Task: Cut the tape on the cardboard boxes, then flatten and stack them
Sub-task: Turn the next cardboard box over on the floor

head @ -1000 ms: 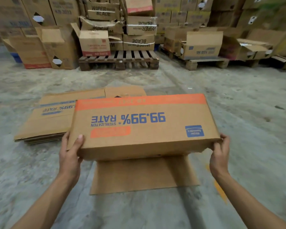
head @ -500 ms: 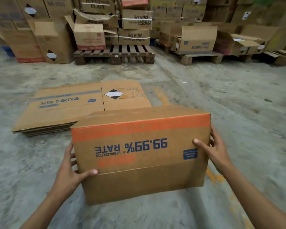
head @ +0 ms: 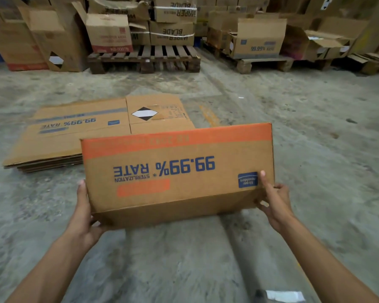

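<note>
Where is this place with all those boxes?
Probably a warehouse: brown cardboard boxes piled on a wooden slatted pallet, a bare grey concrete floor, and a stack of flattened cardboard boxes.

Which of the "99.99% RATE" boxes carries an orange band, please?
The box gripped by the left hand and right hand; the flattened stack shows blue stripes instead.

Your held box (head: 177, 171) hides the near right corner of the flattened stack (head: 79, 132) and your left hand's (head: 83, 215) fingers beneath it; orange-band print blurred, unreadable. Pale object (head: 282, 296) at bottom edge cut off, unidentifiable; back-row cartons (head: 173, 25) cropped at top.
</note>
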Available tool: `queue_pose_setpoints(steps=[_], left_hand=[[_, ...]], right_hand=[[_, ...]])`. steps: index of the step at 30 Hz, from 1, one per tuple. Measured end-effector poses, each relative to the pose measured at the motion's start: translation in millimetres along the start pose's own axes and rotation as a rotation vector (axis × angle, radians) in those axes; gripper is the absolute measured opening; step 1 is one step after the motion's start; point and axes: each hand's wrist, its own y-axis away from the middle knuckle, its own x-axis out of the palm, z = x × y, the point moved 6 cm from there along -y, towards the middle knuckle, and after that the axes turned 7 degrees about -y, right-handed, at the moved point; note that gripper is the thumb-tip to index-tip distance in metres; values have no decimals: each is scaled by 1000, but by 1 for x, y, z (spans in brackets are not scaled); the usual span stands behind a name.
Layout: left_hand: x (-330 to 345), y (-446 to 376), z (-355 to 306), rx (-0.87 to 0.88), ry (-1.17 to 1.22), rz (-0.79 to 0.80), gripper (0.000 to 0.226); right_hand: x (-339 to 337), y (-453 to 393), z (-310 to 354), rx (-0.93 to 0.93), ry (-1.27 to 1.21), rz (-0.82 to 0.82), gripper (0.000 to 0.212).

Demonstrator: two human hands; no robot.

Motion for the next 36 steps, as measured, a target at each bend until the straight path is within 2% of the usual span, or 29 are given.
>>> queue_pose_setpoints(steps=[3,5,7,9,13,15,17,18,20,22,23,25,30,33,36], left_hand=[[2,-8,-5,32,154,-17,40],[-3,-19,-5,21,235,-49,50],[-7,-34,5,-44,343,-47,57],[-4,-43,17,-120,419,-7,50],[-9,-56,51,-292,301,23,44],[-19,-62,64,-350,283,19,40],[-25,-59,75,-384,301,-4,38],[-25,-59,79,-382,285,18,39],[-20,-50,82,-346,147,45,54],[-10,-40,77,-297,-56,73,81],[-4,-34,74,-263,-120,80,85],[7,-27,70,-195,-124,68,84],[20,-3,52,50,-4,-125,69],[29,7,38,256,-93,-151,56],[23,10,34,455,-304,-248,49]], right_hand=[[8,-3,5,-50,-123,-8,110],[9,-6,-2,-47,-182,-51,108],[7,-12,-15,-7,-235,-119,95],[-3,-23,-33,39,-250,-196,76],[-24,-27,-46,62,-40,-341,44],[-28,-13,-29,-97,80,-456,45],[-23,11,-1,-409,212,-530,46],[-14,24,11,-571,281,-504,46],[9,46,23,-794,488,-391,49],[28,51,15,-858,742,-288,48],[34,50,8,-840,850,-254,43],[37,47,-4,-779,992,-220,39],[35,45,-2,-721,1052,-206,39],[35,45,-2,-707,1053,-174,41],[29,51,-2,-740,1012,-156,43]])
